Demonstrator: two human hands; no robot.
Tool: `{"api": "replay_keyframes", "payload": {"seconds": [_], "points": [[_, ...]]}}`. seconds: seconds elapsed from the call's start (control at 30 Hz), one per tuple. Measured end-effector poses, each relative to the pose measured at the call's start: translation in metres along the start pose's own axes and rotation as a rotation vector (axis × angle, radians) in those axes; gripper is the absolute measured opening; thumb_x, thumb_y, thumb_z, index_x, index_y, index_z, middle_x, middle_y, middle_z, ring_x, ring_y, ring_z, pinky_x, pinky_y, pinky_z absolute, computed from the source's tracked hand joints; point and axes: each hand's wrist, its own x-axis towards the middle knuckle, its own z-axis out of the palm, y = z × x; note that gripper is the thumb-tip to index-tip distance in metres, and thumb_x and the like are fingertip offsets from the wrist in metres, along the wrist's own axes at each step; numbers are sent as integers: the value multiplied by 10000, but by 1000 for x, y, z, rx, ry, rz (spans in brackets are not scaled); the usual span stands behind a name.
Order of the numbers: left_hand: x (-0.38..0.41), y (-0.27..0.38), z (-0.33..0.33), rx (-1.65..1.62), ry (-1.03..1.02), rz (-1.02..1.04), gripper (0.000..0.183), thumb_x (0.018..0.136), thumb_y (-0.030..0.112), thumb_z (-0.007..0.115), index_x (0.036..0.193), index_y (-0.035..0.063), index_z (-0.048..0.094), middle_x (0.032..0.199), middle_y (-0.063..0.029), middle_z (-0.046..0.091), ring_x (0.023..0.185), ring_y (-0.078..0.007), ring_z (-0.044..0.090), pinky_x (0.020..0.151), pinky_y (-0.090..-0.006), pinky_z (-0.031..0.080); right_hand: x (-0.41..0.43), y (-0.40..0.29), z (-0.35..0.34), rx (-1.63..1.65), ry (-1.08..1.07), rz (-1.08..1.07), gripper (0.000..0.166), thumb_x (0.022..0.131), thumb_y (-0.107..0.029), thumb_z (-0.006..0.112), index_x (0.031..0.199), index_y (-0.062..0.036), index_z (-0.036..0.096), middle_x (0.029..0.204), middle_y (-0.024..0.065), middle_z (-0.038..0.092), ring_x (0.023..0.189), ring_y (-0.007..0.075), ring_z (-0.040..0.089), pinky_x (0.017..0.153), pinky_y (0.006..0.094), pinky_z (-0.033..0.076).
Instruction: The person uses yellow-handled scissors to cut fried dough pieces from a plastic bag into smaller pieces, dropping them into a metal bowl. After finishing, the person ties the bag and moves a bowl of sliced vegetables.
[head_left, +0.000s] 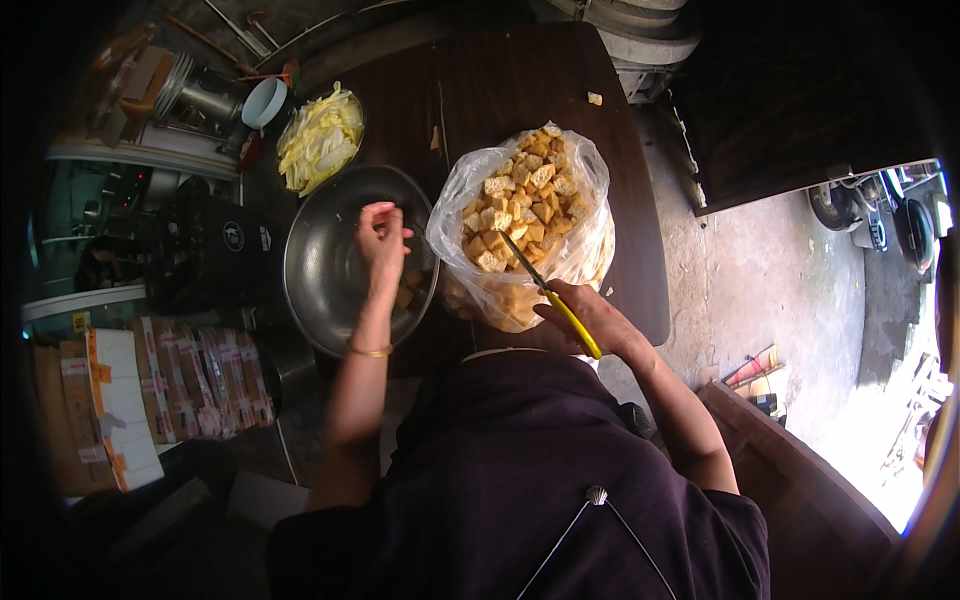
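Observation:
My left hand (384, 231) is over a wide metal colander (319, 259). Its fingers are loosely curled and spread a little, with nothing visible between them. A few brown pieces (409, 289) lie in the colander, beside my wrist. My right hand (589, 311) grips a yellow-handled cutting tool (571, 322); I cannot tell whether it is a knife or scissors seen edge-on. The blade tip points at fried tofu cubes (525, 199), which fill a clear plastic bag (465, 184) with its mouth wide.
Sliced pale cabbage (322, 142) is heaped beyond the colander on the dark wooden table (517, 75). One loose cube (595, 98) lies near the table's right edge. A light-blue bowl (264, 103) and taped cardboard (202, 375) are at left. A dark panel (780, 112) stands at right.

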Motion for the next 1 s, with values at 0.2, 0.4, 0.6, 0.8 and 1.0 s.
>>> {"api": "replay_keyframes", "payload": {"seconds": [0.2, 0.4, 0.6, 0.8, 1.0], "points": [[82, -125, -22, 900, 141, 150, 315, 829, 252, 613, 1072, 52, 609, 974, -158, 635, 749, -395, 626, 777, -436, 501, -7, -1, -9, -38, 17, 70, 303, 862, -252, 625, 983, 20, 568, 744, 244, 602, 743, 403, 605, 639, 434, 468], [74, -133, -18, 471, -72, -25, 274, 812, 178, 663, 1024, 20, 590, 828, -119, 666, 798, -254, 664, 684, -357, 527, -14, -8, -14, -52, 12, 55, 299, 862, -228, 623, 1013, 23, 563, 742, 240, 602, 743, 398, 605, 647, 432, 473], [-9, 22, -7, -328, -282, -62, 215, 797, 26, 679, 968, 8, 549, 937, -89, 646, 784, -126, 647, 614, -237, 528, -17, 1, -13, -145, 36, -16, 354, 881, -220, 599, 1130, 18, 521, 821, 215, 621, 770, 367, 628, 665, 409, 495], [-60, 61, 21, -404, -573, -34, 221, 835, 5, 646, 1012, 6, 515, 965, -103, 634, 838, -153, 652, 659, -227, 496, -12, -13, -8, -256, -34, 47, 496, 919, -244, 525, 1313, 10, 361, 1131, 237, 523, 1016, 394, 550, 823, 435, 456], [-77, 53, 40, -515, -609, -156, 190, 875, 50, 610, 1044, 23, 526, 954, -76, 632, 893, -151, 623, 750, -267, 491, -13, -14, -14, -273, -46, 28, 507, 926, -251, 507, 1331, 1, 337, 1116, 233, 519, 993, 399, 554, 820, 442, 457]]}}
